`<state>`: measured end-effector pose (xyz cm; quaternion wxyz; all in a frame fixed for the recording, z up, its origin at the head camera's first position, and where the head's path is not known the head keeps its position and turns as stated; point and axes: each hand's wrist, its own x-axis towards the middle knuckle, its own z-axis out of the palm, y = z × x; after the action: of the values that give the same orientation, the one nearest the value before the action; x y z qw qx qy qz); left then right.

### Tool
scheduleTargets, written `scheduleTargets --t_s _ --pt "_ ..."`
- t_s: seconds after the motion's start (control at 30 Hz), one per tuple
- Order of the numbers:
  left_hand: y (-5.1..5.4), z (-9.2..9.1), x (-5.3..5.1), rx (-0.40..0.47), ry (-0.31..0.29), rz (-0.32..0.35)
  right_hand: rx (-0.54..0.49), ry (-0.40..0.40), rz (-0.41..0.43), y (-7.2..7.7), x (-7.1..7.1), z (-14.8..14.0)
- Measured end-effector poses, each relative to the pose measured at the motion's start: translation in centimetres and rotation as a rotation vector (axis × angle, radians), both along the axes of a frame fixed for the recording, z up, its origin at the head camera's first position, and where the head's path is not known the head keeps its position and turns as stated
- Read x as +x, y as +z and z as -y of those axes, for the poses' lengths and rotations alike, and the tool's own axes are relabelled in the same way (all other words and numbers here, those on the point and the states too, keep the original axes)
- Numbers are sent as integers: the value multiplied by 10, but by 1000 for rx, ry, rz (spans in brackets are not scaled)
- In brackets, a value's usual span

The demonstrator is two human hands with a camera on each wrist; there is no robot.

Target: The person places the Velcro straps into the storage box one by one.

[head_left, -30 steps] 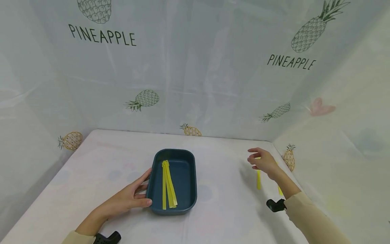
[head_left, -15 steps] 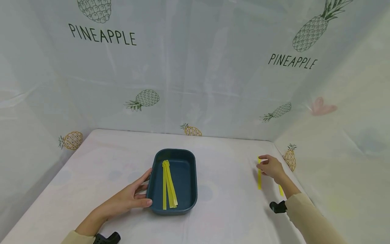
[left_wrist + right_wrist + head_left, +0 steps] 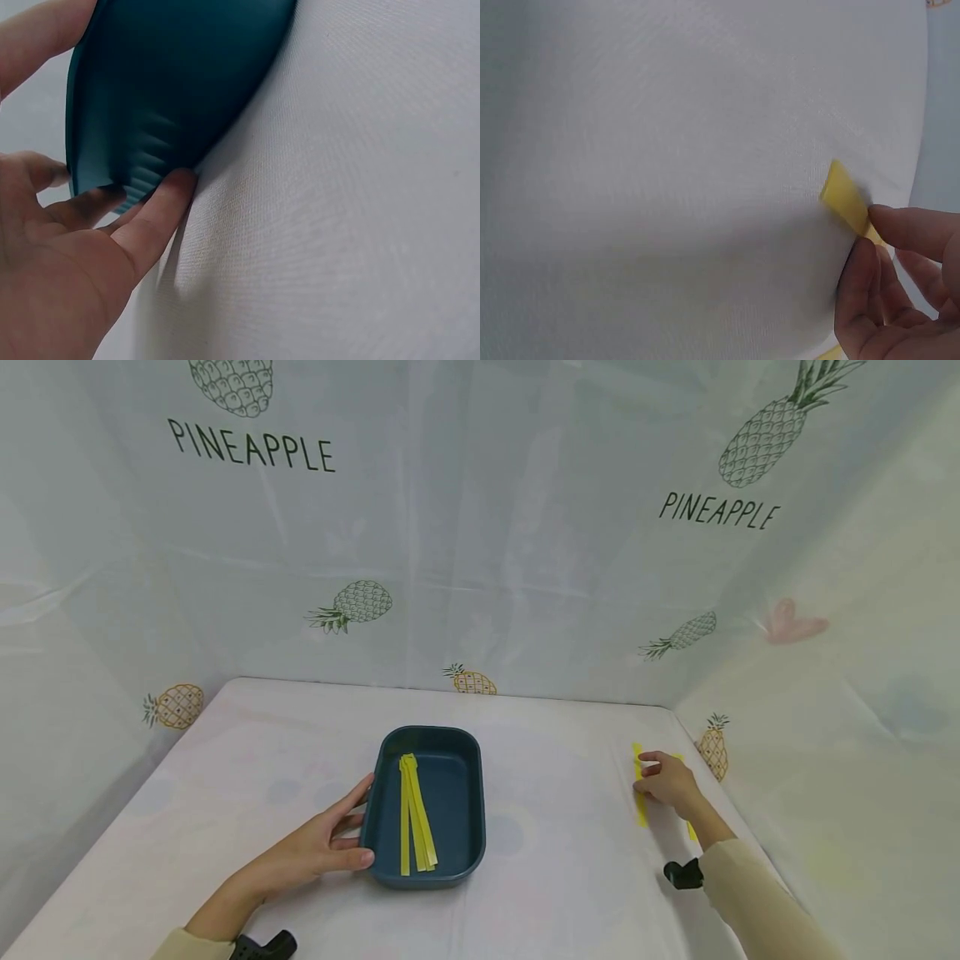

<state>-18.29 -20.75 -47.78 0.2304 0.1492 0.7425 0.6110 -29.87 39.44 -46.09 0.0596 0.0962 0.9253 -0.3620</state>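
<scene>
The dark teal tray [image 3: 459, 810] holds several yellow strips [image 3: 416, 827] lying lengthwise along its left half. My left hand [image 3: 311, 852] touches the tray's left side with spread fingers. Against the outer wall of the tray [image 3: 187, 67], the fingertips of my left hand [image 3: 75, 255] rest in the left wrist view. At the right, my right hand [image 3: 670, 783] is over a yellow strip [image 3: 641, 812] on the table. Thumb and index finger of my right hand [image 3: 892, 300] pinch that strip [image 3: 844, 196], one end sticking out past them.
Another yellow strip [image 3: 692, 831] lies on the table to the right, partly hidden by my right forearm. A white cloth covers the table [image 3: 540, 827]. Behind and beside it hangs a pale curtain [image 3: 525, 568] printed with pineapples.
My right hand has come down and rightward onto the strip and now pinches it; the strip's near end has shifted slightly right. The left hand and the tray have stayed in place.
</scene>
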Motion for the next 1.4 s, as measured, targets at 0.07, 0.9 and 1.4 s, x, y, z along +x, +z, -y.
scheduleTargets --t_s 0.07,0.9,1.4 --pt "0 0 0 -1 0 2 -9 -1 6 -1 -1 0" --pt "-1 -1 -2 -7 19 14 -32 21 64 9 8 0" --pt "-5 -2 -1 -11 30 40 -5 76 56 7 9 -1"
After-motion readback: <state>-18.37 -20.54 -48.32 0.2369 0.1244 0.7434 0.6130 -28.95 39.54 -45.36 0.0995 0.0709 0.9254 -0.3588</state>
